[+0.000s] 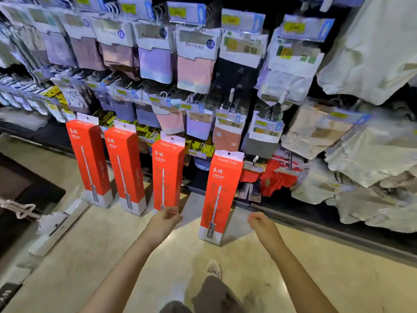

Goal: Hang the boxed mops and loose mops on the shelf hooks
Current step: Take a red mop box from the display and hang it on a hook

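Both hands loosely curled, holding nothing: left hand (165, 219) at 3rd boxed mop (167, 172) base, right hand (259, 220) just right of 4th box (222, 193); stiff, prob. light cardboard, grip mid-body w/ hang tab up.

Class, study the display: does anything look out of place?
Yes. Four red mop boxes stand on the floor, leaning against the shelf instead of hanging from hooks. Neither hand holds one.

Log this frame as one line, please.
stage: reaching | left hand: empty, by third red box | right hand: empty | four boxes on floor
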